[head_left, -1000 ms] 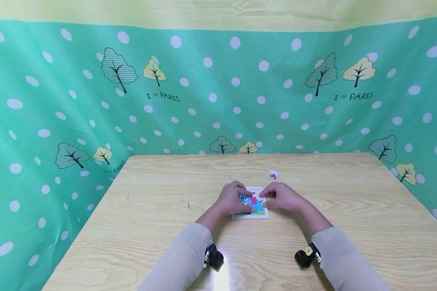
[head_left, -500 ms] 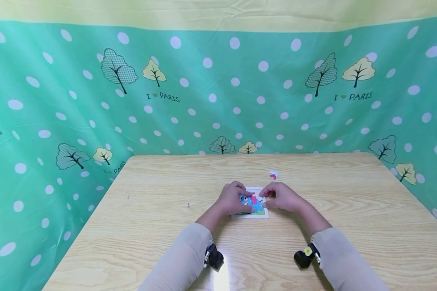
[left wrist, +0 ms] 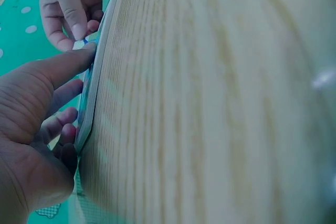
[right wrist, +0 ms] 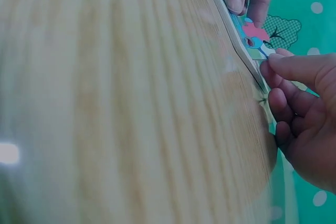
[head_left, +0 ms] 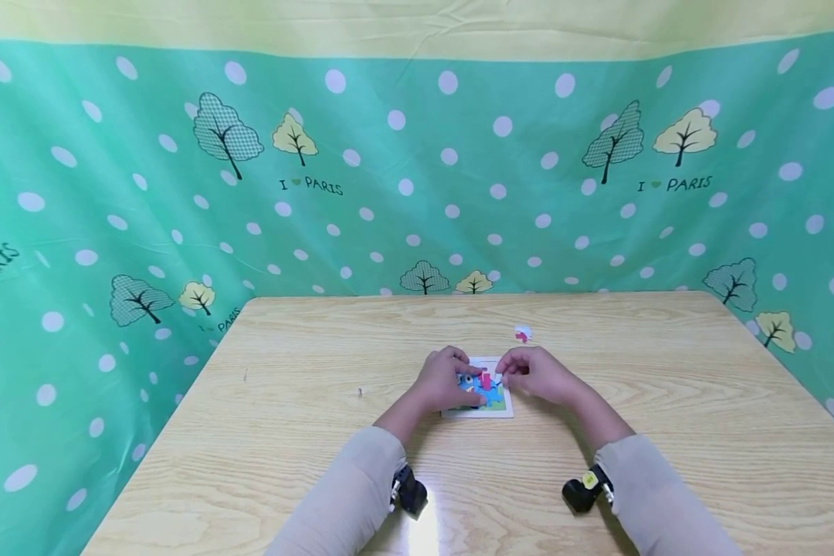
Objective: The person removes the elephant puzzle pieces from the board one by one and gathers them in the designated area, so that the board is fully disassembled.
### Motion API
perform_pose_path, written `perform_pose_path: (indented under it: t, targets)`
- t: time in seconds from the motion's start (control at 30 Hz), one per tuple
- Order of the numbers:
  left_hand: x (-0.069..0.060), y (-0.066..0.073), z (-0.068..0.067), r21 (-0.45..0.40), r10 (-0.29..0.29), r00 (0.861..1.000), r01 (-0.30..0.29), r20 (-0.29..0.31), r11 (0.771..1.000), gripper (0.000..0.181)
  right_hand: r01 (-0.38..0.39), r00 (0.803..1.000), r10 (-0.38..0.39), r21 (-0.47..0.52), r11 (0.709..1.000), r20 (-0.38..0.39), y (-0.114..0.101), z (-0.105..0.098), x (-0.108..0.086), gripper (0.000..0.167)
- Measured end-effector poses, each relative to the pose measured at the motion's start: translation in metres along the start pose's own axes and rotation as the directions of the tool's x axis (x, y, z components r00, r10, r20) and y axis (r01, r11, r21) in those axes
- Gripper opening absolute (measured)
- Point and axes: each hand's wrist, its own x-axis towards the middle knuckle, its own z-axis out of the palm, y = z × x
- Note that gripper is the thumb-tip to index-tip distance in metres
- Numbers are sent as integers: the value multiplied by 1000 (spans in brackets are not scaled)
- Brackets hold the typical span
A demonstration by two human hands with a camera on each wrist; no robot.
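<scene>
A small jigsaw puzzle [head_left: 495,404] in a white frame lies on the table, its picture a blue cartoon figure with pink on it. My left hand [head_left: 445,380] lies over its left side, index finger and thumb stretched across the picture and touching it; its other fingers sit by the frame's edge in the left wrist view. At the right side, my right hand [head_left: 538,375] pinches a puzzle piece [right wrist: 255,39] between thumb and index finger. That piece shows pink and blue in the right wrist view and stands tilted above the frame. The fingers partly hide the picture.
A loose white and pink puzzle piece [head_left: 523,333] lies behind the puzzle, to the right. On the wooden table [head_left: 306,463] to the left is a tiny dark bit [head_left: 360,392]. A green dotted curtain [head_left: 361,154] hangs behind the table.
My right fingers have shifted slightly up and the piece between them has tilted, so more of the puzzle's lower right corner shows. The left hand has stayed put.
</scene>
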Motion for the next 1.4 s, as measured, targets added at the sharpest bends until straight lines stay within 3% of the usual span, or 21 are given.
perform_pose_path:
  t: [0.8,1.4]
  targets:
    - [-2,1,-1,4,12,1000,-12,-2,1000,48,-4,999,9,110,994,-50,-1,-4,-9,13]
    - [-4,3,-1,-4,5,1000,-5,6,1000,45,-48,993,63,149,988,-100,4,-18,-22,14]
